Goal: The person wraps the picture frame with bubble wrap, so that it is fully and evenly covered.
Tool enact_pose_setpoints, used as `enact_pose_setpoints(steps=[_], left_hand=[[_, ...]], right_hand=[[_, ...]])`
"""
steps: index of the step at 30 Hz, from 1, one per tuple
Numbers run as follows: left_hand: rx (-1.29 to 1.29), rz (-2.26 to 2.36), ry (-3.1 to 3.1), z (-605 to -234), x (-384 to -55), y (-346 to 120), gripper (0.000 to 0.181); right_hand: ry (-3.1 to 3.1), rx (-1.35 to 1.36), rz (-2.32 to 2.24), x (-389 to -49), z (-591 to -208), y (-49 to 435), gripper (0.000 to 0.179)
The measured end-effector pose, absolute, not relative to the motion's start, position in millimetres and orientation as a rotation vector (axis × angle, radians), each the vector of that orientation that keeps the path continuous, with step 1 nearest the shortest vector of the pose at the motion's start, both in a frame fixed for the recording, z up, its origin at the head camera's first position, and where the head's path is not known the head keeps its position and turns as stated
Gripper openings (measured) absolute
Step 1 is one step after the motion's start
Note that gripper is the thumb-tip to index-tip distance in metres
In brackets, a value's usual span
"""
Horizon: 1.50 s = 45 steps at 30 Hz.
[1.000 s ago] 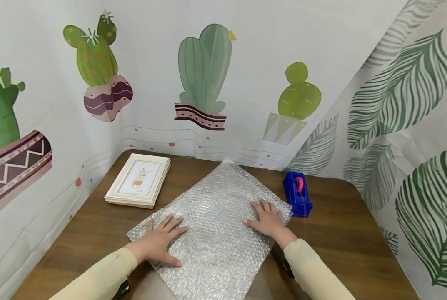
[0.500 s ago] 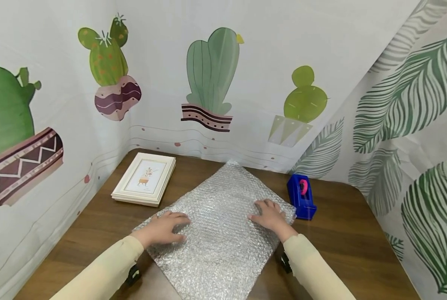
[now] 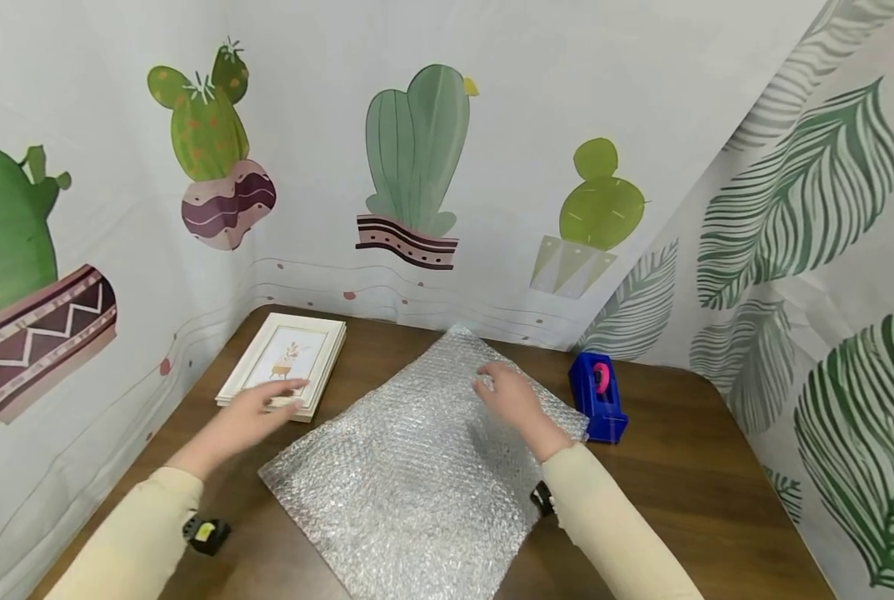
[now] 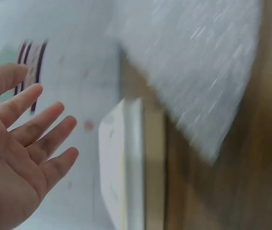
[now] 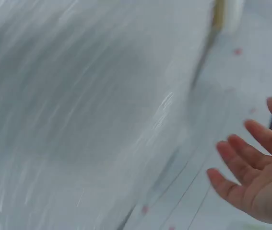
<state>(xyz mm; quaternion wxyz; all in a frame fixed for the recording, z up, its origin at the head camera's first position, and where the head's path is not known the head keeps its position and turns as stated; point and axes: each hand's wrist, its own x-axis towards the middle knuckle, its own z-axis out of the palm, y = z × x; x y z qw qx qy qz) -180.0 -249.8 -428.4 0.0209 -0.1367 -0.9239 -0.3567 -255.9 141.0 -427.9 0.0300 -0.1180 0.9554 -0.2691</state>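
A sheet of bubble wrap [image 3: 417, 458] lies flat on the brown table, turned so one corner points to the wall. Left of it, a white picture frame [image 3: 291, 343] with a small plant picture lies face up. My left hand [image 3: 247, 421] is over the frame's near edge, fingers spread and holding nothing; the left wrist view shows its palm [image 4: 20, 148] beside the frame's side [image 4: 135, 167]. Above the right part of the wrap hovers my right hand [image 3: 512, 402], its fingers loosely bent and empty, also visible in the right wrist view.
A blue tape dispenser [image 3: 598, 404] with a pink core stands at the wrap's right corner. A wall cloth [image 3: 506, 167] printed with cacti and leaves hangs behind the table [image 3: 679, 483]. Each wrist carries a small black camera [image 3: 207, 532].
Both hands have lifted off the bubble wrap. The left hand has moved left and forward to the picture frame. The right has shifted slightly forward and left over the wrap.
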Motion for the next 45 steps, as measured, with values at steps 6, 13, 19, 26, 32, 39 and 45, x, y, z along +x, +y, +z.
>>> enact_pose_setpoints(steps=[6, 13, 19, 26, 32, 39, 45], left_hand=[[-0.166, -1.191, -2.802, -418.7, -188.7, -296.0, 0.051], [-0.043, -1.258, -2.831, -431.8, -193.6, -329.5, 0.062], [-0.014, -1.274, -2.785, -446.9, -193.1, -339.5, 0.061], [0.071, -1.285, -2.845, -456.4, -193.2, -353.2, 0.065], [0.165, -1.305, -2.92, -462.3, -199.9, -356.6, 0.067], [0.244, -1.377, -2.952, -467.3, -207.4, -361.9, 0.068], [0.274, -1.478, -2.954, -474.9, -212.2, -365.6, 0.069]], right_hand=[[2.788, -0.443, -1.303, -246.1, -421.5, 92.4, 0.045], [2.575, -0.403, -1.517, -244.0, -431.7, 34.3, 0.051], [2.467, -0.325, -1.646, -235.7, -447.6, -1.3, 0.054], [2.38, -0.286, -1.732, -232.2, -458.5, -36.2, 0.057], [2.383, -0.242, -1.64, -229.9, -467.2, -58.2, 0.056], [2.436, -0.274, -1.464, -227.8, -472.5, -77.1, 0.062], [2.372, -0.178, -1.48, -229.8, -472.2, -87.2, 0.065]])
